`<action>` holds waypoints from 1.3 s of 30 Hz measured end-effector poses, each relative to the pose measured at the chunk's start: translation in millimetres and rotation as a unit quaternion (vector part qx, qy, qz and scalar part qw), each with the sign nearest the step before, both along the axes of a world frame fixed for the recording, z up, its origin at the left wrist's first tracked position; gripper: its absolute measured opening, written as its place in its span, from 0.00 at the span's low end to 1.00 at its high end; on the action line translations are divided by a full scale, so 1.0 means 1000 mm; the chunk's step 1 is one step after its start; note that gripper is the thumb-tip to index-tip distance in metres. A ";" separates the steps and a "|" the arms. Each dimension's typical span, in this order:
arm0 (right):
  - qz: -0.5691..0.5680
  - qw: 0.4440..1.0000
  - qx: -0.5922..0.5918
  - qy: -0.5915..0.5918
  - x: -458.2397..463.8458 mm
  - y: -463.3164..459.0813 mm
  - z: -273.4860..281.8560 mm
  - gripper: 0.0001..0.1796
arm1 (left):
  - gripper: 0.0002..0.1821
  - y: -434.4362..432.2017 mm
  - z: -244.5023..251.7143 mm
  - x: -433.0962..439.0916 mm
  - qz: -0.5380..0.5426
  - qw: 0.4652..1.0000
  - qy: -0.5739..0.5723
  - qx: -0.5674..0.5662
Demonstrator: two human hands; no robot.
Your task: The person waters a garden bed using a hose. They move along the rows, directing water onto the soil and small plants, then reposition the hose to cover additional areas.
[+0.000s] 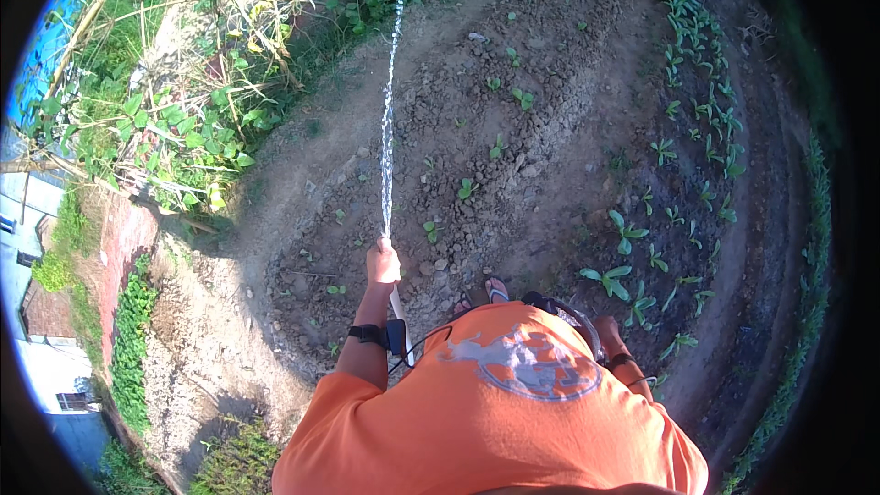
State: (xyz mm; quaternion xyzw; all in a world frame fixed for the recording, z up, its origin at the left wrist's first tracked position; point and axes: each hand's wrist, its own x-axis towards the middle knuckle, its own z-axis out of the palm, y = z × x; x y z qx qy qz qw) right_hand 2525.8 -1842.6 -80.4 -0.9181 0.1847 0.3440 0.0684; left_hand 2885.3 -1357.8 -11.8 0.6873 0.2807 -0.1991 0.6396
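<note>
My left hand [383,265] is closed around the end of a pale hose [401,316]. From it a stream of water [388,117] shoots forward over the soil, reaching the greenery at the top of the view. The hose runs back beneath my left forearm, which wears a black strap with a small dark box [395,337]. My right hand [607,328] hangs by my right side, partly hidden by my body and a dark, partly see-through item [577,323] at my waist. Whether its fingers hold anything cannot be made out.
Small seedlings [467,188] dot the clumpy soil bed ahead. Larger leafy plants [625,232] grow in darker soil on the right. Dry stalks and vines [185,124] tangle at upper left, above a low green hedge [129,344]. A sandalled foot [496,290] shows below me.
</note>
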 end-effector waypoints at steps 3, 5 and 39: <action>-0.028 1.000 0.001 0.005 0.001 0.000 0.000 0.16 | 0.28 0.005 -0.002 0.002 -0.018 1.000 0.000 -0.025; -0.009 1.000 0.005 -0.006 0.001 -0.001 -0.001 0.16 | 0.27 0.007 -0.003 0.003 -0.016 0.999 -0.011 -0.042; 0.016 0.999 -0.006 0.039 0.010 -0.005 -0.004 0.18 | 0.26 0.018 -0.027 0.001 0.015 0.996 -0.049 0.068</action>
